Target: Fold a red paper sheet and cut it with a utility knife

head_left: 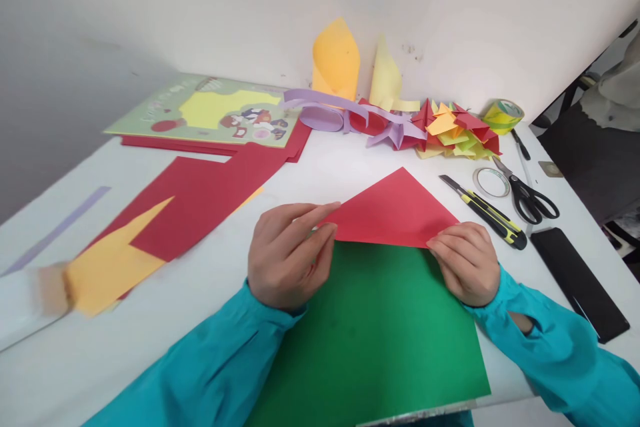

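Observation:
A sheet of red paper (393,210), folded to a triangle with its point facing the wall, is held up between my two hands. My left hand (295,250) pinches its left corner between thumb and fingers. At the right corner, the fingers of my right hand (465,260) are closed on the same paper. Below it lies a large green sheet (385,333), reaching to the table's front edge. My teal sleeves cover parts of the green sheet's sides.
At the left, another person's blurred hand (53,287) touches orange paper (115,273) beside dark red sheets (200,193). A utility knife (485,210), scissors (530,197), tape roll (491,182) and black phone-like slab (580,283) lie right. Folded paper pieces (450,130) stand along the wall.

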A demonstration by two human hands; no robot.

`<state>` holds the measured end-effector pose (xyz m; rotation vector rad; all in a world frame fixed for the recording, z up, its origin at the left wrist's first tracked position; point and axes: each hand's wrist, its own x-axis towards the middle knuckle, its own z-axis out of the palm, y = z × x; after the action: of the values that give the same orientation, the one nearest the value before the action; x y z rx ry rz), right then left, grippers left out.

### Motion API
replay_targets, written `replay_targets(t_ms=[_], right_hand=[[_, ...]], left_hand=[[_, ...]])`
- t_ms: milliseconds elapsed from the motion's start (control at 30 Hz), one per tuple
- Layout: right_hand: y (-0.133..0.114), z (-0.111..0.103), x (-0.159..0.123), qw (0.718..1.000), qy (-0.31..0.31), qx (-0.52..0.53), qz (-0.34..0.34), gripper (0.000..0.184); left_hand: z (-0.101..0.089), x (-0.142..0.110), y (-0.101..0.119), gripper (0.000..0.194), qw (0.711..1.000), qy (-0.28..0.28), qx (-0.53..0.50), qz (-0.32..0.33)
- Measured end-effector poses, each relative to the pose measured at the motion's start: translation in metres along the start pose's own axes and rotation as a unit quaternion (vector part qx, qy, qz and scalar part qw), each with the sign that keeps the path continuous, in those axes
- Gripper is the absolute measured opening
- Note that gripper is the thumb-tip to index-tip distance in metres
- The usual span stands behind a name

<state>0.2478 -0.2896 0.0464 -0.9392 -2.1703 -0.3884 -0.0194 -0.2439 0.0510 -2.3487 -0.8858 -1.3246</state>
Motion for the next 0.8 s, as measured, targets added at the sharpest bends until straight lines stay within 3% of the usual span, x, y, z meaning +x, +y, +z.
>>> replay_targets(t_ms=[233, 467, 800], right_hand=[[-0.001, 0.0, 0.0, 1.0, -0.015, 0.01, -0.001, 0.019], [-0.007, 0.002, 0.002, 0.999, -0.022, 0.018, -0.034, 0.015], [-0.019, 0.006, 0.005, 0.998, -0.045, 0.008, -0.045, 0.011]], left_hand=[[-0.001, 0.0, 0.008, 0.018, 1.0, 0.001, -0.022, 0.003], [0.005, -0.001, 0.02, 0.014, 0.991, -0.076, -0.093, 0.064], [0.016, -0.009, 0.038, 0.013, 0.982, -0.083, -0.151, 0.081]])
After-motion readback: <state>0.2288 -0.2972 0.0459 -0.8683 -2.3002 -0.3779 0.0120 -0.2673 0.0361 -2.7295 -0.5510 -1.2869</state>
